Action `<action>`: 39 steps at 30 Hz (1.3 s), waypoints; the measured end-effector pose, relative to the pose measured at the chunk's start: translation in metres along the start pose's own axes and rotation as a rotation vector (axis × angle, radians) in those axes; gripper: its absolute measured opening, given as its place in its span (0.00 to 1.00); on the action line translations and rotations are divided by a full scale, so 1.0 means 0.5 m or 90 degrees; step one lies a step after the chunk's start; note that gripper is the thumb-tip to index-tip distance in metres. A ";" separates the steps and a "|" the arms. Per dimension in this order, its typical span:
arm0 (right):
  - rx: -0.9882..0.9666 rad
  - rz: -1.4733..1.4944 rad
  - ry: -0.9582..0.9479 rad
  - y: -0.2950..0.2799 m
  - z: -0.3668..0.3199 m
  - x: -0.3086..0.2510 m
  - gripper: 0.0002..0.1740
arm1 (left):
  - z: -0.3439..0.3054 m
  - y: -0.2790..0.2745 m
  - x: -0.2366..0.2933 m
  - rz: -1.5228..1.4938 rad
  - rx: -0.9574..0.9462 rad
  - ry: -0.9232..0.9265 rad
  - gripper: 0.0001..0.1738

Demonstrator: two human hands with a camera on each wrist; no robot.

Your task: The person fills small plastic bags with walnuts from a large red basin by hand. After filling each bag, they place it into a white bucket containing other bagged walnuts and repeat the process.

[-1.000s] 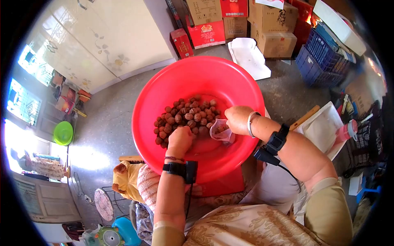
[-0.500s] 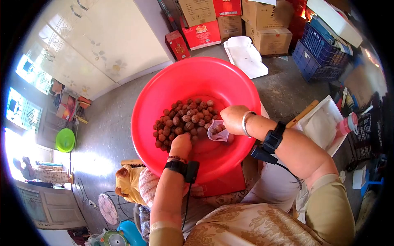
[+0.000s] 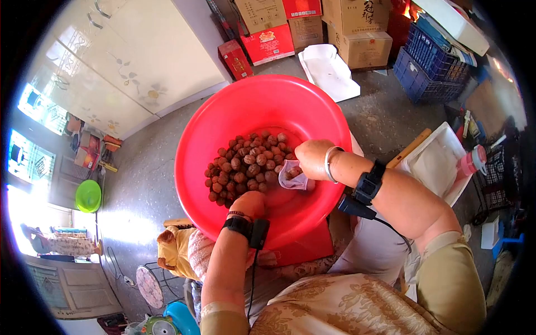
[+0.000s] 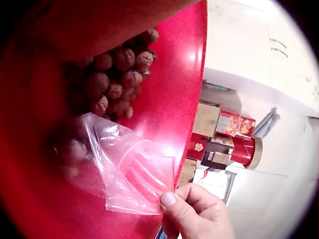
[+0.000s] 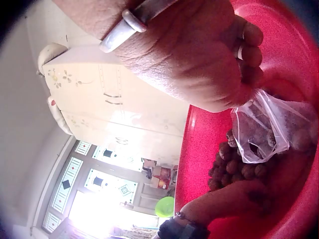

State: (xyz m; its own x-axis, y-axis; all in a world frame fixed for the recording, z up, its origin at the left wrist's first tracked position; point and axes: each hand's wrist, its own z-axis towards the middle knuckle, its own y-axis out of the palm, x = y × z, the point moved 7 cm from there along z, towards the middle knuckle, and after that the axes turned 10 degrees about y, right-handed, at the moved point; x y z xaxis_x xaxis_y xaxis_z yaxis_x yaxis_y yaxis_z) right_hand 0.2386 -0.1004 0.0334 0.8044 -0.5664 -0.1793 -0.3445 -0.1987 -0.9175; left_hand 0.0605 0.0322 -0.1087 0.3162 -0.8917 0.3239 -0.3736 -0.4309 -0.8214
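A heap of brown walnuts [image 3: 245, 162] lies in the large red basin [image 3: 212, 120]. My right hand [image 3: 314, 158] pinches the rim of a clear plastic bag [image 3: 294, 177] with some walnuts inside; the right wrist view shows the bag [image 5: 261, 127] hanging from the curled fingers of that hand [image 5: 199, 55]. At the near edge of the heap, my left hand [image 3: 248, 205] reaches down beside the walnuts, its fingers hidden in the head view. In the left wrist view, the bag's mouth [image 4: 142, 174] gapes toward the heap.
A white foam tray [image 3: 329, 72] lies on the floor behind the basin, near stacked cartons [image 3: 365, 49]. Blue crates [image 3: 430, 72] stand at the back right. A white tray with a pink-lidded bottle [image 3: 472, 162] is at the right, and a green basin [image 3: 88, 196] at the far left.
The left hand has shifted slightly lower at the heap's near edge. The right hand still holds the bag at nearly the same place. The whole head view has shifted a little.
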 end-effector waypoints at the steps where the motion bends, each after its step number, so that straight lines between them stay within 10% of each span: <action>1: -0.003 -0.007 -0.008 -0.002 -0.002 -0.003 0.12 | -0.002 0.001 0.005 0.009 -0.027 -0.002 0.14; 20: -0.026 -0.022 0.004 -0.003 -0.001 -0.002 0.12 | 0.015 0.017 0.006 -0.066 -0.112 0.069 0.23; 25: -0.032 -0.015 0.000 0.001 0.002 0.000 0.12 | -0.019 -0.126 0.056 -0.586 0.162 -0.071 0.20; 29: -0.035 -0.013 0.001 0.001 0.003 0.002 0.12 | -0.012 -0.156 0.062 -0.841 0.263 0.068 0.20; 39: -0.048 0.032 0.018 -0.007 -0.002 0.001 0.13 | -0.025 -0.219 0.156 -0.693 0.366 0.111 0.16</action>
State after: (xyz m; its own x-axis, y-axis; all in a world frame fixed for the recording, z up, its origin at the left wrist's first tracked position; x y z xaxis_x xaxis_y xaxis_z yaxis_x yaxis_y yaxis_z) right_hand 0.2398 -0.1010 0.0369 0.7711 -0.5999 -0.2132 -0.4206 -0.2287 -0.8780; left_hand 0.1152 0.0080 0.0123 0.0863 -0.1345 0.9871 0.4600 -0.8735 -0.1593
